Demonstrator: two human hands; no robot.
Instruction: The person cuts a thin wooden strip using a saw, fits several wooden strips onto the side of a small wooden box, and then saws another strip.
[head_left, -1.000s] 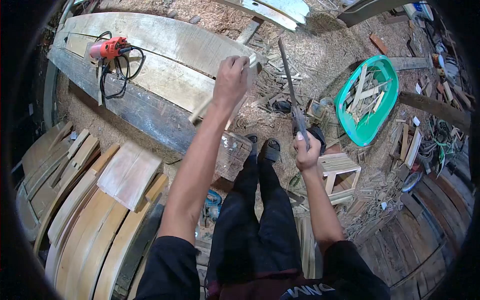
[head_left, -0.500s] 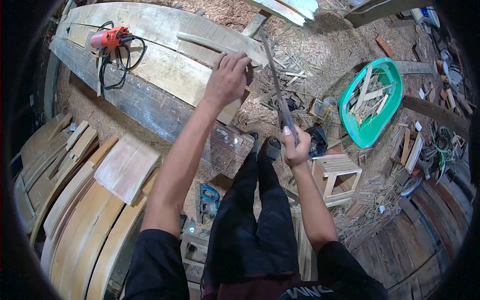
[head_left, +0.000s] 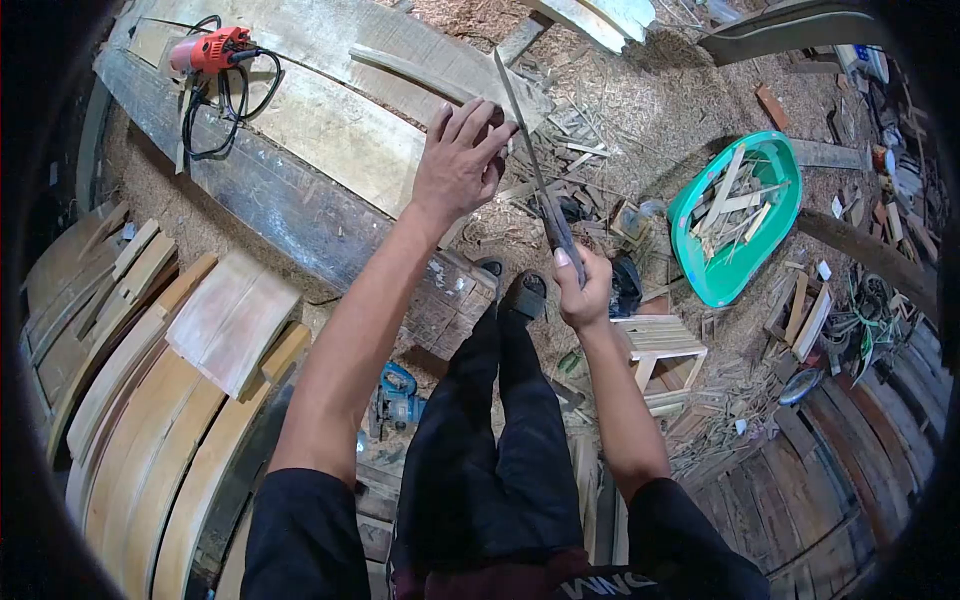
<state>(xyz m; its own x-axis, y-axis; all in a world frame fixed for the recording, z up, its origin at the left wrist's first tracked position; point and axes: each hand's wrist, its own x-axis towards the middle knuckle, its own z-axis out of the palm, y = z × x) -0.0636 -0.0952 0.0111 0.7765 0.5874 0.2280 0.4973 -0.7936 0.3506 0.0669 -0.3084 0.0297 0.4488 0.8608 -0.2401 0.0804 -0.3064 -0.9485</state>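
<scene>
My right hand (head_left: 584, 284) is wrapped round the handle of a machete (head_left: 541, 172), thumb along its top. The long narrow blade points up and slightly left, passing close beside the fingertips of my left hand (head_left: 458, 165). Those left fingers are curled over the near end of a thin wooden strip (head_left: 408, 70), which slants away to the upper left above the wide plank workbench (head_left: 330, 110). My palm hides the strip's near end.
A red power tool (head_left: 209, 50) with a looped black cord lies on the bench. On the right, a green tub (head_left: 715, 283) holds wood scraps. Curved boards (head_left: 150, 440) are stacked at lower left. A blue power tool (head_left: 401, 400) and a small wooden frame (head_left: 665, 345) sit near my legs.
The machete blade has swung left, closer to my left fingertips. My left fingers have shifted on the wooden strip and look a little more spread. The whole view has moved slightly.
</scene>
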